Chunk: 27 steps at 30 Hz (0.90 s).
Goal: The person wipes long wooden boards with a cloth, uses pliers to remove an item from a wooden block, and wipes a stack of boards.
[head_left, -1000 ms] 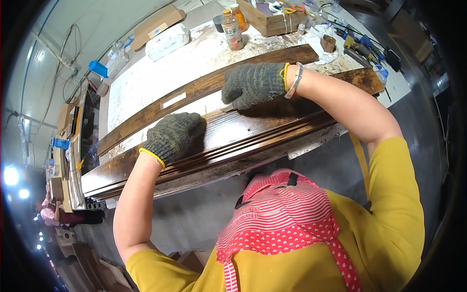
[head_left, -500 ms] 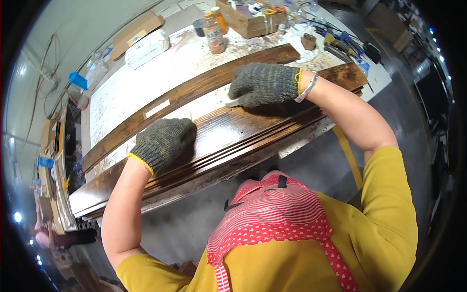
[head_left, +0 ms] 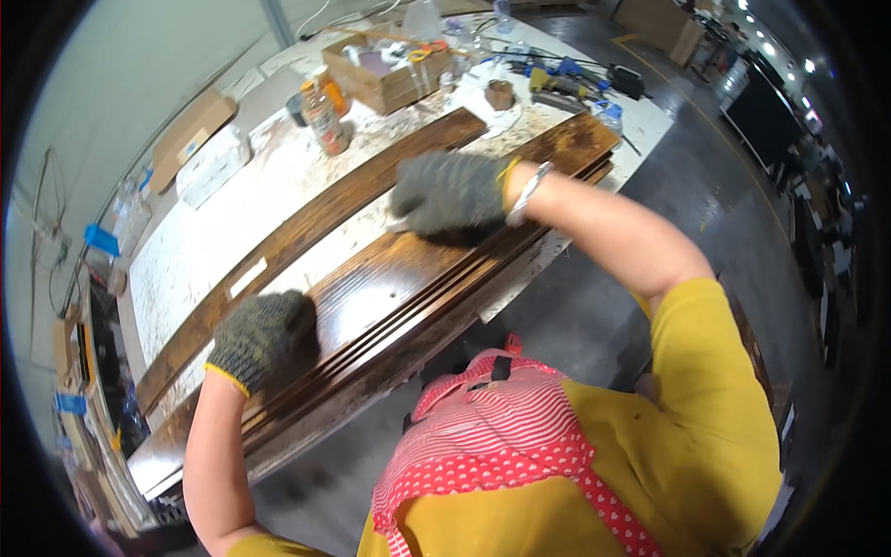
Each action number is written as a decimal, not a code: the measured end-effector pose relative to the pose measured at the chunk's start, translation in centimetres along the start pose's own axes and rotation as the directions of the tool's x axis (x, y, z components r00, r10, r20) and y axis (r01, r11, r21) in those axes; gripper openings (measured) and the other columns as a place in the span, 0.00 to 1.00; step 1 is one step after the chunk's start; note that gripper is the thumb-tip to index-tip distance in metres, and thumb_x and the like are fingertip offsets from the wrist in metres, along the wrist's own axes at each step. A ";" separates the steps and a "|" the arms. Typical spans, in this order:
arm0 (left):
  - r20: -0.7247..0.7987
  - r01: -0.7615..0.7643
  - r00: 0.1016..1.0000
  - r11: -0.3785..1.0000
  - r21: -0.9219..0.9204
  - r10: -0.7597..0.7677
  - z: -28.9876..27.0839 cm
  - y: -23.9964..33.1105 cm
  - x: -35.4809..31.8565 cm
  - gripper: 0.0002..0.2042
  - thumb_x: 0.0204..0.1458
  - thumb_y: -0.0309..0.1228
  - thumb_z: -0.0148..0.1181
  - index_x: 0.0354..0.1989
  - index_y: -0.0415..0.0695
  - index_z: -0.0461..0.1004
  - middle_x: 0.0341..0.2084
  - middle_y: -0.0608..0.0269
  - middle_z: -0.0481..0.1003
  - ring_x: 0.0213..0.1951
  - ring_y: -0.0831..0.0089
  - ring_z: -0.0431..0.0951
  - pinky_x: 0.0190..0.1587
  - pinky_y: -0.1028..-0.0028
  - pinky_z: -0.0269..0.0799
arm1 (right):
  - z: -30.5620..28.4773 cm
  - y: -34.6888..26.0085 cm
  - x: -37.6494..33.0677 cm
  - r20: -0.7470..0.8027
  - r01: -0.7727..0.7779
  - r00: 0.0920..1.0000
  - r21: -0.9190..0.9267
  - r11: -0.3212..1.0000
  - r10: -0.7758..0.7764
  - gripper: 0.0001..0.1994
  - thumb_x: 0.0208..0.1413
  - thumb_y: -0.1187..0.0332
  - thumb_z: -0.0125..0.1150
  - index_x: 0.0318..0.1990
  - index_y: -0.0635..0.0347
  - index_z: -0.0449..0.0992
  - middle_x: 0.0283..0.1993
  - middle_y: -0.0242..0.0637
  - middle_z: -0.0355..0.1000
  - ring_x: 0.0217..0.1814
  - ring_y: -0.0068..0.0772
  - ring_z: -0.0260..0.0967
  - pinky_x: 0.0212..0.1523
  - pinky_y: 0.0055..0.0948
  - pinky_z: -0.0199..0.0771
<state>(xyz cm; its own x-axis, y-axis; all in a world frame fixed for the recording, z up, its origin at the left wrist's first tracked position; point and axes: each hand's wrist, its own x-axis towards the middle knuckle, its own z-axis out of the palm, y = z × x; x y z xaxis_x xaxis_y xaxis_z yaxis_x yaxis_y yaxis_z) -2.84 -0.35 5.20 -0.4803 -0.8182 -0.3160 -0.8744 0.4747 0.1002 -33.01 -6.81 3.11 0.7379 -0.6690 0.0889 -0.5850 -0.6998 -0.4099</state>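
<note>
A long dark-stained moulded wooden board (head_left: 390, 288) lies along the near edge of a white worktable (head_left: 223, 241). My left hand (head_left: 262, 336), in a grey knit glove with a yellow cuff, rests flat on the board's left part. My right hand (head_left: 450, 190), gloved the same and with a bracelet at the wrist, presses down on the board further right; whether something lies under its palm I cannot tell. A second, narrower dark board (head_left: 316, 232) lies parallel behind the first.
At the table's far side stand an orange-capped bottle (head_left: 325, 116), a wooden box (head_left: 394, 79) of small items, a cardboard piece (head_left: 190, 135) and scattered tools (head_left: 566, 79). Grey floor lies to the right. I wear a red patterned apron over a yellow shirt.
The view has shifted. My right hand has slid a little along the board; my left hand stays pressed on the left part.
</note>
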 end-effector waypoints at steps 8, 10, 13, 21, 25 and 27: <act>0.047 0.016 0.999 0.999 0.031 -0.018 -0.3 0.7 -1.3 0.10 0.51 0.39 0.58 0.33 0.46 0.75 0.30 0.50 0.77 0.37 0.50 0.78 0.40 0.58 0.72 | -4.9 5.9 -6.7 0.033 -0.174 0.980 -0.343 0.923 0.197 0.13 0.49 0.62 0.56 0.31 0.63 0.79 0.31 0.51 0.74 0.35 0.52 0.72 0.40 0.43 0.72; 0.004 -0.033 0.999 0.999 0.005 0.033 0.3 0.4 -1.9 0.10 0.49 0.40 0.59 0.33 0.46 0.75 0.30 0.48 0.77 0.37 0.48 0.78 0.40 0.58 0.72 | -4.6 6.0 -7.1 -0.002 -0.211 0.976 -0.227 0.951 0.216 0.13 0.49 0.61 0.57 0.35 0.62 0.79 0.31 0.51 0.74 0.34 0.52 0.72 0.41 0.44 0.72; -0.065 -0.088 0.994 0.996 0.032 0.090 1.9 -0.9 0.1 0.11 0.48 0.39 0.60 0.32 0.45 0.74 0.29 0.47 0.77 0.35 0.47 0.78 0.38 0.56 0.73 | -4.0 7.5 -8.5 -0.068 -0.144 0.989 -0.303 0.942 0.129 0.15 0.50 0.61 0.58 0.39 0.60 0.79 0.35 0.51 0.75 0.38 0.51 0.73 0.43 0.43 0.72; -0.077 -0.067 0.995 0.998 -0.002 0.066 1.8 -1.1 0.2 0.11 0.51 0.38 0.57 0.34 0.44 0.73 0.30 0.46 0.76 0.37 0.46 0.76 0.39 0.56 0.72 | -1.1 -0.9 -0.5 -0.163 0.033 0.986 -0.081 0.996 -0.046 0.17 0.59 0.55 0.54 0.41 0.61 0.78 0.35 0.45 0.75 0.41 0.46 0.72 0.47 0.38 0.72; -0.059 -0.038 0.998 0.999 0.008 0.039 1.8 -0.9 -1.0 0.11 0.49 0.38 0.58 0.33 0.43 0.73 0.30 0.45 0.76 0.36 0.46 0.77 0.39 0.56 0.73 | 3.7 -3.6 3.5 -0.107 0.176 0.978 -0.060 0.983 -0.182 0.14 0.55 0.59 0.54 0.33 0.62 0.78 0.34 0.49 0.73 0.39 0.49 0.71 0.46 0.42 0.71; -0.056 -0.031 0.998 0.999 0.021 0.032 2.0 -1.1 -1.2 0.11 0.47 0.37 0.59 0.31 0.42 0.73 0.28 0.45 0.75 0.34 0.46 0.77 0.38 0.56 0.73 | 2.2 -2.6 1.8 -0.068 0.084 0.993 -0.120 0.989 -0.092 0.14 0.55 0.60 0.54 0.32 0.62 0.78 0.33 0.49 0.73 0.39 0.49 0.71 0.46 0.42 0.71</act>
<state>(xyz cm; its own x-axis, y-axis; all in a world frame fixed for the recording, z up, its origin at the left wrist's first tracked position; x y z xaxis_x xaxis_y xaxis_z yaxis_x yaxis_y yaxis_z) -1.17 0.78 3.63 -0.5110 -0.8195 -0.2593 -0.8577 0.5062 0.0904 -29.41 -5.67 2.34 0.7641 -0.6170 0.1881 -0.5573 -0.7784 -0.2890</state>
